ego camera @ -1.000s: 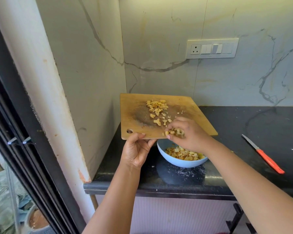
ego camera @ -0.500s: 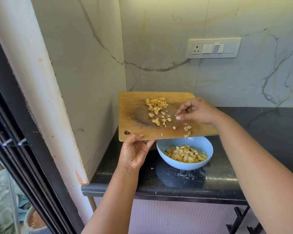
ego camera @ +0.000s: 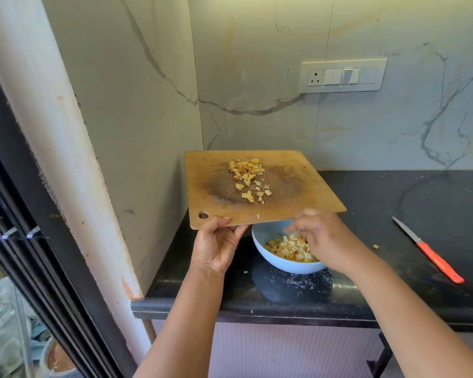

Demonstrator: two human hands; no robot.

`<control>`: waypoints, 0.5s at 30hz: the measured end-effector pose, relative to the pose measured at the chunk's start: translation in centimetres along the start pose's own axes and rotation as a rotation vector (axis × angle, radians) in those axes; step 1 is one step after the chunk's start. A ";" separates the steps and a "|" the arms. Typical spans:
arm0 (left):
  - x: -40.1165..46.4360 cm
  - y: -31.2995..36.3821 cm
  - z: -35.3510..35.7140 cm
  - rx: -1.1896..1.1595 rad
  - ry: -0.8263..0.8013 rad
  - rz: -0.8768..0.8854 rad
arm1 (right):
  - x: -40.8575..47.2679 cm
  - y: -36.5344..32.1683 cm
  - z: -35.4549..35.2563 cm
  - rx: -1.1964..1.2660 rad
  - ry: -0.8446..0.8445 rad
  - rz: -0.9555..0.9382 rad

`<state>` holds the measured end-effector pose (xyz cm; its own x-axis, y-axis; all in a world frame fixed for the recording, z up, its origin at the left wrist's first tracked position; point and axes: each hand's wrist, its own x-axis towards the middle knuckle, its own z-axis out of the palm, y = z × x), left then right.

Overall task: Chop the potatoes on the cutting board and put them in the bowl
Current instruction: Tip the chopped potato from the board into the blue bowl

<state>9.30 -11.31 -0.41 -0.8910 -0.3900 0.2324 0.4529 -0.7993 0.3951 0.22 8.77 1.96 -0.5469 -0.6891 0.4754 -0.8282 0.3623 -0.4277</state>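
Observation:
A wooden cutting board is held tilted above the counter, its near edge over a light blue bowl. My left hand grips the board's near left corner by the hanging hole. A small heap of chopped potato pieces lies on the board's upper middle, with a few loose bits lower down. The bowl holds more potato pieces. My right hand hovers over the bowl just below the board's edge, fingers spread and blurred, covering part of the bowl.
A knife with an orange handle lies on the black counter to the right, with a stray potato bit beside it. Marble walls close the left and back. A switch panel is on the back wall.
My right hand came down from the board's surface to over the bowl. The loose pieces near the board's lower right edge are gone from the board. The left hand keeps holding the board.

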 end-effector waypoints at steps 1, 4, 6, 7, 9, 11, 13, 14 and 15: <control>0.0 0.0 0.0 -0.010 0.004 -0.001 | -0.3 -0.2 -0.3 0.021 0.011 -0.006; -0.2 0.1 0.2 -0.009 0.006 -0.009 | 1.7 -0.2 -1.9 0.094 0.119 0.005; -0.3 0.0 0.3 0.026 -0.004 -0.016 | 4.4 -0.2 -2.6 0.155 0.152 0.040; -0.4 -0.1 0.4 0.039 -0.009 -0.023 | 5.9 -0.5 -2.8 0.185 0.136 0.059; -0.4 -0.2 0.5 0.047 -0.009 -0.037 | 9.0 -1.1 -2.3 0.191 0.099 0.082; -0.5 -0.2 0.6 0.045 -0.010 -0.040 | 12.0 -1.6 -1.4 0.123 0.047 0.107; -0.6 -0.3 0.9 0.053 -0.020 -0.044 | 14.5 -1.7 -0.7 0.055 0.000 0.170; -0.6 -0.2 0.9 0.054 -0.030 -0.047 | 15.5 -1.6 -0.2 0.039 -0.011 0.197; -0.7 -0.3 0.9 0.052 -0.039 -0.048 | 16.2 -1.6 0.1 0.042 -0.017 0.204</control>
<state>9.78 -10.40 0.16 -0.9102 -0.3331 0.2460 0.4117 -0.7915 0.4517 -7.32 -3.05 10.26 -0.7004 -0.6148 0.3626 -0.6943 0.4690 -0.5459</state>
